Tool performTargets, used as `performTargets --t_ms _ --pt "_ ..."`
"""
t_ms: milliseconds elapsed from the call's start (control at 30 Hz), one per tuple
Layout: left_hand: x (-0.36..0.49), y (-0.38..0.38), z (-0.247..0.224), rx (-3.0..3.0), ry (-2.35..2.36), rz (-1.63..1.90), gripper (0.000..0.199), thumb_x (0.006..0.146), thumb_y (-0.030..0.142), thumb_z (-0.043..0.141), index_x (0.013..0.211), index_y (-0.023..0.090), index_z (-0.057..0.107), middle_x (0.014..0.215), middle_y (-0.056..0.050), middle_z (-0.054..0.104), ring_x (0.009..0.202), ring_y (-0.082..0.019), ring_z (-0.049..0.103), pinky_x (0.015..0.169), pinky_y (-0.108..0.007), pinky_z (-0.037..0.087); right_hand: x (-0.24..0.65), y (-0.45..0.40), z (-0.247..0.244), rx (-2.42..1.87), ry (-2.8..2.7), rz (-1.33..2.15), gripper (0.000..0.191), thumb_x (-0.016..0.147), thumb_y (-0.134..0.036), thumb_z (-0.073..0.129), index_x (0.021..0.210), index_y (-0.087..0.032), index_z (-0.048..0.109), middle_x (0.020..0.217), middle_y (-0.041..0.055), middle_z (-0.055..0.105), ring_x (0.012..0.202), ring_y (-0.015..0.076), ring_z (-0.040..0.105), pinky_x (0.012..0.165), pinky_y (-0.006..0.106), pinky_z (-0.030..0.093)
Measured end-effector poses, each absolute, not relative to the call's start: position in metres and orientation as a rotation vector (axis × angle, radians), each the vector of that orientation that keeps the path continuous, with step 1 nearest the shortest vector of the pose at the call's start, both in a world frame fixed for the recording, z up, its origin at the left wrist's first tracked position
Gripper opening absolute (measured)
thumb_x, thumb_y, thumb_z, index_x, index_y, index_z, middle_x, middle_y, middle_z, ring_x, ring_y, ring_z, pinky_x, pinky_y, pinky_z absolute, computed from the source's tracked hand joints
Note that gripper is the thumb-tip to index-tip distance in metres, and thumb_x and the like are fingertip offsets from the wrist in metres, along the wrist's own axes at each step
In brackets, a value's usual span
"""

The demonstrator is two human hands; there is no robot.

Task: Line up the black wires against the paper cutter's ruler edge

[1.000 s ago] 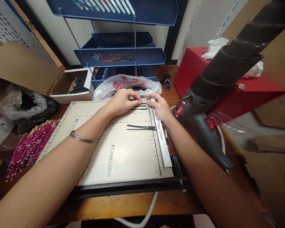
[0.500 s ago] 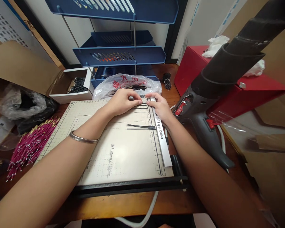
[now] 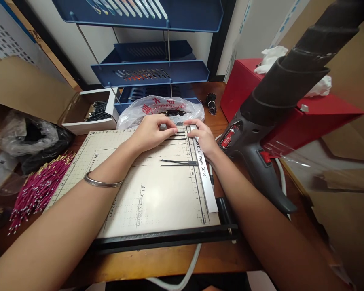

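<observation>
My left hand (image 3: 154,131) is over the far part of a cream paper cutter (image 3: 166,198), with thumb and forefinger pinched on a thin black wire (image 3: 180,132). Just below the fingertips, more black wires (image 3: 178,139) lie on the board. My right hand (image 3: 204,137) rests over the far end of the cutter's white guard strip (image 3: 208,186); its thumb and forefinger are apart, and the other fingers are mostly hidden. Nearer me, a few black wires (image 3: 178,162) lie crosswise with their right ends at the strip.
Behind the cutter are a clear plastic bag (image 3: 127,115) and a blue shelf rack (image 3: 151,72). A dark handheld blower (image 3: 261,121) stands right, by a red box (image 3: 330,103). At left are a white box (image 3: 109,121) of black wires and a pile of magenta wires (image 3: 39,188).
The view has shifted slightly. My left fingertips have moved a little left, away from my right thumb. The wires nearer me have stayed on the board.
</observation>
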State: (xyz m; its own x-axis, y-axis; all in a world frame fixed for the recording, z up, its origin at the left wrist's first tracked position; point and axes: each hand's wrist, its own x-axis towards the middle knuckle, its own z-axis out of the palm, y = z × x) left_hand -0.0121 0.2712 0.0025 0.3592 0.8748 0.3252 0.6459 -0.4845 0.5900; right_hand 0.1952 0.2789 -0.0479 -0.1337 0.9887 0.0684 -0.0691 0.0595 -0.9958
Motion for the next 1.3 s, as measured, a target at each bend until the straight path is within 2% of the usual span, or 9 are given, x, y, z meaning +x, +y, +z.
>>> performTargets --t_ms 267,500,800,1133,1300 --pt "-0.0142 0.2664 0.0016 2.336 1.301 0.865 0.018 0.089 0.035 0.078 0.085 0.02 0.086 0.081 -0.003 0.075 0.074 -0.017 0.059 0.087 -0.035 0.049 0.1939 0.2769 -0.0478 -1.024 -1.291 1.289 0.047 0.054 -0.031 0.066 0.099 -0.023 0.067 0.12 0.0079 0.07 0.12 0.0309 0.061 0.116 0.051 0.046" --pt "-0.0126 0.267 0.0026 2.381 1.304 0.828 0.016 0.088 0.036 0.079 0.086 0.022 0.088 0.083 -0.004 0.077 0.078 -0.02 0.062 0.091 -0.039 0.048 0.1945 0.2752 -0.0466 -1.013 -1.302 1.291 0.046 0.054 -0.03 0.065 0.099 -0.023 0.066 0.123 0.0075 0.07 0.126 0.0309 0.06 0.121 0.049 0.043" --pt "-0.0111 0.2676 0.0028 2.39 1.286 0.796 0.018 0.089 0.037 0.076 0.086 0.022 0.087 0.087 -0.005 0.079 0.083 -0.021 0.066 0.093 -0.038 0.049 0.1943 0.2752 -0.0474 -0.998 -1.278 1.3 0.047 0.054 -0.03 0.068 0.1 -0.022 0.068 0.12 0.007 0.07 0.123 0.0295 0.061 0.122 0.047 0.042" --pt "-0.011 0.2672 0.0037 2.387 1.299 0.79 0.017 0.089 0.036 0.076 0.085 0.023 0.086 0.087 -0.005 0.079 0.085 -0.022 0.067 0.094 -0.039 0.05 0.1961 0.2776 -0.0508 -1.029 -1.322 1.296 0.047 0.057 -0.031 0.071 0.103 -0.024 0.068 0.113 0.0048 0.068 0.109 0.0271 0.06 0.112 0.048 0.047" --pt "-0.0106 0.267 0.0032 2.395 1.299 0.795 0.018 0.089 0.037 0.076 0.085 0.023 0.086 0.086 -0.005 0.079 0.084 -0.021 0.065 0.094 -0.039 0.05 0.1955 0.2758 -0.0486 -1.013 -1.299 1.308 0.047 0.056 -0.031 0.071 0.102 -0.023 0.067 0.116 0.0051 0.068 0.116 0.0284 0.061 0.116 0.048 0.045"
